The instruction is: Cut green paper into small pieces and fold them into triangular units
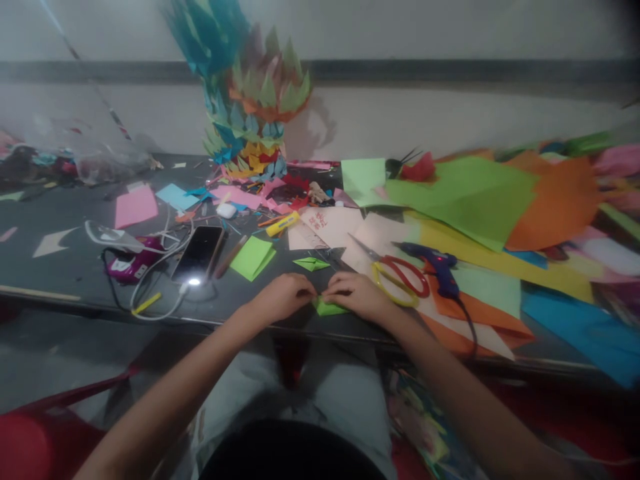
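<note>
Both my hands rest at the near edge of a dark table. My left hand and my right hand pinch a small folded piece of green paper between them, fingers curled down onto it. Just beyond it lies a folded green paper triangle. A folded green paper square sits to the left of that.
Scissors with red and yellow handles and a blue glue gun lie right of my right hand on coloured paper sheets. A phone with cable lies left. A tall modular paper sculpture stands at the back.
</note>
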The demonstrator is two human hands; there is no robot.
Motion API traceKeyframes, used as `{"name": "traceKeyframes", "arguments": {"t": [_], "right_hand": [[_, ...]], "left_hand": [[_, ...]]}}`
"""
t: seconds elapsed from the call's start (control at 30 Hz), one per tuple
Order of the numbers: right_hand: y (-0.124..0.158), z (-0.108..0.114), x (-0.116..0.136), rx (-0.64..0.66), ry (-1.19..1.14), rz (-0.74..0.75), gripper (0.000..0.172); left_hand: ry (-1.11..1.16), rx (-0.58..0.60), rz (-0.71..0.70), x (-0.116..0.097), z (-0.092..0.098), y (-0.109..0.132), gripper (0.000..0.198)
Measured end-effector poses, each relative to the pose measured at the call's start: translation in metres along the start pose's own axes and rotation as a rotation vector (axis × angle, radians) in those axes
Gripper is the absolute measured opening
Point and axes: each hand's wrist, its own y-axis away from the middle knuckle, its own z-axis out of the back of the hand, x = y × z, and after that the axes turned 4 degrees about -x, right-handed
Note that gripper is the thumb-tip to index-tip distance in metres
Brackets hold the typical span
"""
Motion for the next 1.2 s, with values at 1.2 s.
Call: {"name": "traceKeyframes", "arguments": {"t": [1.2], "right_hand": [[0.012,0.004,-0.007,0.17,0.412,0.404,0.023]], "left_hand": [[-0.545,-0.163,-0.12,-0.019,-0.018,0.036,0.021]]}}
